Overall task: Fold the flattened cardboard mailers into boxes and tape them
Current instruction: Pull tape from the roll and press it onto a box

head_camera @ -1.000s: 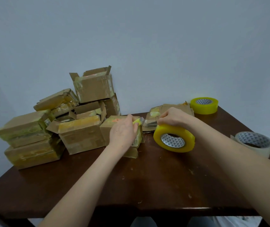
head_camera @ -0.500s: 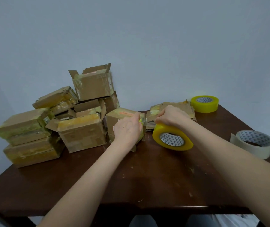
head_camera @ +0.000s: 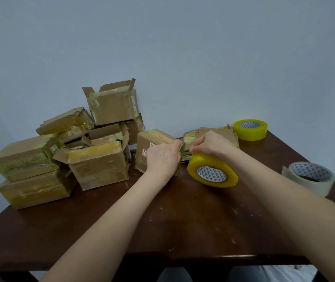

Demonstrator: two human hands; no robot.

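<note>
Left grip [head_camera: 163,159] is curled round the right end of the small brown cardboard box [head_camera: 148,142] at frame centre, on the dark wooden worktop [head_camera: 183,220]. Right grip [head_camera: 209,143] clasps the fat yellow tape roll [head_camera: 211,173] just right of the box; tape would likely run leftward.

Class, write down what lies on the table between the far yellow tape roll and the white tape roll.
Nothing. In the head view, only bare table separates the far yellow roll from the white roll.
</note>
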